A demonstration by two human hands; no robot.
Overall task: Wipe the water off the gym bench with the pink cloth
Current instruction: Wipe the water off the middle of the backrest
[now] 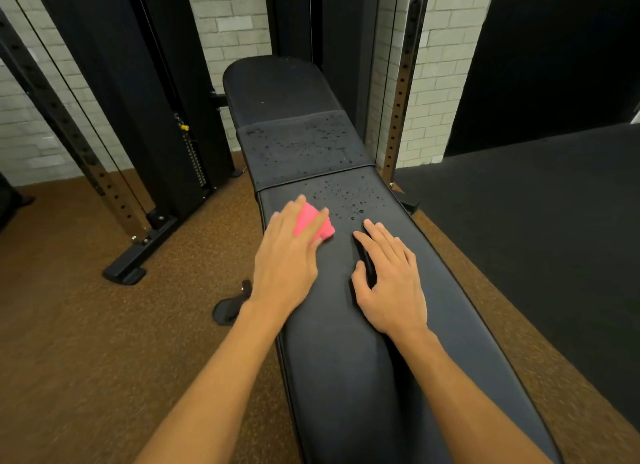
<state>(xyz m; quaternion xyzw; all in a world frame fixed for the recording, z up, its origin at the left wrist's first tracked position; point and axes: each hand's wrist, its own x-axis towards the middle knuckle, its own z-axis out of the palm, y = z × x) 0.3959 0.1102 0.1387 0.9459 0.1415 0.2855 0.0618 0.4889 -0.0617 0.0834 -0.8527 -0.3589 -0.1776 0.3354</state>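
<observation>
My left hand (287, 256) presses flat on the pink cloth (313, 225) at the gym bench (346, 359) left edge; water droplets (346, 197) lie just ahead-right. Right hand (391, 280) rests splayed, empty.

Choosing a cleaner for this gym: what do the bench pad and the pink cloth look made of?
Bench pad: probably smooth black vinyl or faux leather with a slight sheen; water droplets bead on it instead of soaking in. Cloth: soft pink fabric, maybe microfibre, bunched under the left hand.
</observation>
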